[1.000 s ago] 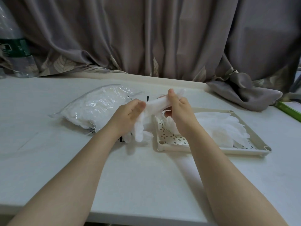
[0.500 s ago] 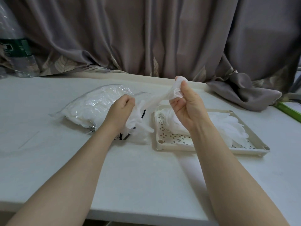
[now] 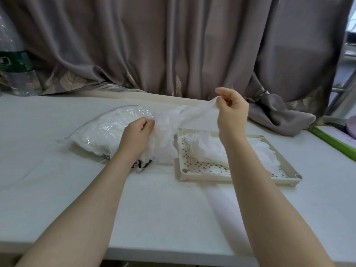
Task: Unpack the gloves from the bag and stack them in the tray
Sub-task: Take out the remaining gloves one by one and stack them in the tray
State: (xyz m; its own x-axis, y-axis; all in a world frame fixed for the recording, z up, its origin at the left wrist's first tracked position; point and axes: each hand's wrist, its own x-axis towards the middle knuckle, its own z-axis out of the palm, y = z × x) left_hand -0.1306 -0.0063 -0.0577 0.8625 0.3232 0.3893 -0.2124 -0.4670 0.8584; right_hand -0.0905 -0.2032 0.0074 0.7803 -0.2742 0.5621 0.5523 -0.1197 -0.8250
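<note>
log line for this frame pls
phase: pulling glove out | right hand: pinches glove, raised | left hand: grips glove by bag | tray: gloves inside

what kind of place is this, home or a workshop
Probably a home room, not a workshop: a plain white table pushed against long grey curtains, with a water bottle standing at the back left. Nothing shows machines or tools.

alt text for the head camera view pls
Two hands stretch a thin white glove above a white table: right hand pinches one end, left hand grips the other beside a clear bag, near a gloves-filled tray.
</note>
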